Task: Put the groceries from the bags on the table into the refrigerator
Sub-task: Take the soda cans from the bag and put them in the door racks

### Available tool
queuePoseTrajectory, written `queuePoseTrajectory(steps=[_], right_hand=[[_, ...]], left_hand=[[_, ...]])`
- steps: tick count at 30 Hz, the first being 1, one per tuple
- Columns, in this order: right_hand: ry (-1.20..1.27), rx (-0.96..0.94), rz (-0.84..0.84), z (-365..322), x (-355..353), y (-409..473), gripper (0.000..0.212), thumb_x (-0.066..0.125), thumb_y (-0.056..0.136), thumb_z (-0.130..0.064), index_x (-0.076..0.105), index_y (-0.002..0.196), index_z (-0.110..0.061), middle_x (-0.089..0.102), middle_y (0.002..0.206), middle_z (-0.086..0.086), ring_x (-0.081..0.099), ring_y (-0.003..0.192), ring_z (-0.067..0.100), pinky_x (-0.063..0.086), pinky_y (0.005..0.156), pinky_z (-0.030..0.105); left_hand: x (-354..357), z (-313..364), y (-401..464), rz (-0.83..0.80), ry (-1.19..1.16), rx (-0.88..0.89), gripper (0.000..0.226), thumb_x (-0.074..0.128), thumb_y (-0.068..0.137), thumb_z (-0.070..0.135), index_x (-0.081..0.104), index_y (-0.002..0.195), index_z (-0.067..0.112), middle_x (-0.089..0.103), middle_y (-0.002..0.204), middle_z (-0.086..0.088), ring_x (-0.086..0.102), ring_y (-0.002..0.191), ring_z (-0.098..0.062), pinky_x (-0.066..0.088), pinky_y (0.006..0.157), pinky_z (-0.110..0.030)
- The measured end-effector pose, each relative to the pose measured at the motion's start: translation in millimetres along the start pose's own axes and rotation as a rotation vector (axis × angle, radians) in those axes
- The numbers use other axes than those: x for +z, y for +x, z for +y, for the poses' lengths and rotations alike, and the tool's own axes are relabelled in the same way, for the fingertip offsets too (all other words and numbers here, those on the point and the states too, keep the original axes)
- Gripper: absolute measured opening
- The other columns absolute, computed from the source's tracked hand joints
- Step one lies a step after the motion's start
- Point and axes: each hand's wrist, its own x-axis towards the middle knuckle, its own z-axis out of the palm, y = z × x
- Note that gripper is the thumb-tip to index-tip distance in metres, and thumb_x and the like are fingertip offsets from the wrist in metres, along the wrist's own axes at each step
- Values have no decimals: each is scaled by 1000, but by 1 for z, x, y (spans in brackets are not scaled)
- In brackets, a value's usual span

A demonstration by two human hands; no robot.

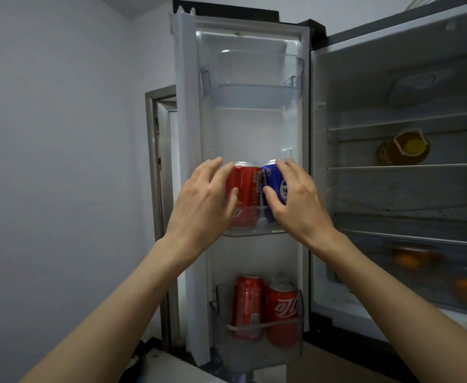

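- Seating two cans in the middle door bin of the open refrigerator: red can at nine o'clock of the blue can, just beside it.
- Left hand loosely spread around the red can, thumb on its front; right hand curled around the blue can.
- Best done by pressing both bases flat onto the bin floor before letting go.
- Long axes upright, tops toward twelve o'clock.
- Two more red cans standing upright in the lower bin, at six o'clock.
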Motion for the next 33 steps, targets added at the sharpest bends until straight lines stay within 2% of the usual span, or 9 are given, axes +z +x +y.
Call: queuePoseTrajectory(steps=[3, 8, 14, 17, 21, 23, 25, 30, 33], right_hand=[[-34, -43, 15, -25, 5, -15, 57, 52, 92, -31, 35, 142, -12, 34, 149, 11, 27, 140, 24, 20, 116, 46], [-3, -134, -42, -89, 26, -50, 59, 50, 92, -34, 30, 145, -16, 28, 152, 9, 21, 143, 23, 12, 117, 49], [64, -238, -178, -184, 76, -116, 63, 50, 92, -38, 25, 147, -20, 23, 155, 9, 17, 144, 24, 4, 115, 46], [120, -297, -261, -240, 102, -152, 63, 46, 91, -42, 26, 146, -19, 23, 154, 11, 17, 144, 26, 4, 114, 47], [177, -369, -341, -321, 139, -195, 64, 39, 89, -48, 31, 144, -17, 31, 151, 14, 27, 140, 31, 14, 110, 55], [224, -403, -378, -359, 159, -214, 64, 43, 89, -46, 30, 145, -18, 29, 152, 14, 26, 141, 32, 12, 110, 54], [276, -427, -419, -395, 180, -231, 65, 44, 90, -46, 27, 146, -19, 26, 153, 13, 22, 142, 31, 10, 111, 54], [403, -502, -526, -484, 240, -273, 67, 28, 87, -54, 28, 145, -20, 27, 152, 12, 25, 141, 30, 15, 110, 55], [464, -523, -579, -528, 284, -291, 67, 26, 87, -54, 27, 146, -21, 25, 154, 11, 21, 142, 29, 12, 111, 53]], left_hand=[[-16, -13, -19, -27, 70, 19, 60, 31, 88, 44, 40, 139, 13, 40, 145, -14, 31, 137, -29, 28, 110, -43], [-58, -43, -74, -106, 164, -33, 61, 27, 90, 46, 30, 145, 19, 29, 151, -10, 20, 143, -27, 15, 113, -46], [-137, -92, -170, -211, 290, -166, 63, 23, 88, 47, 29, 145, 20, 31, 150, -12, 24, 141, -31, 18, 110, -55], [-186, -124, -225, -271, 391, -260, 63, 22, 88, 48, 28, 145, 21, 31, 151, -12, 23, 141, -31, 17, 110, -54], [-255, -162, -296, -334, 518, -391, 61, 26, 92, 48, 22, 147, 24, 22, 154, -9, 13, 144, -28, 9, 112, -54], [-287, -179, -330, -343, 571, -465, 60, 28, 93, 47, 19, 148, 25, 18, 156, -8, 7, 145, -27, 4, 113, -53], [-316, -195, -363, -345, 615, -525, 62, 19, 90, 49, 21, 147, 25, 19, 155, -8, 8, 145, -26, 2, 112, -51], [-371, -243, -441, -378, 718, -729, 68, 9, 86, 51, 18, 148, 26, 15, 157, -5, 3, 145, -24, -1, 113, -48], [-393, -279, -479, -391, 763, -822, 66, 13, 87, 49, 19, 148, 25, 15, 157, -4, 2, 145, -24, -2, 113, -48]])
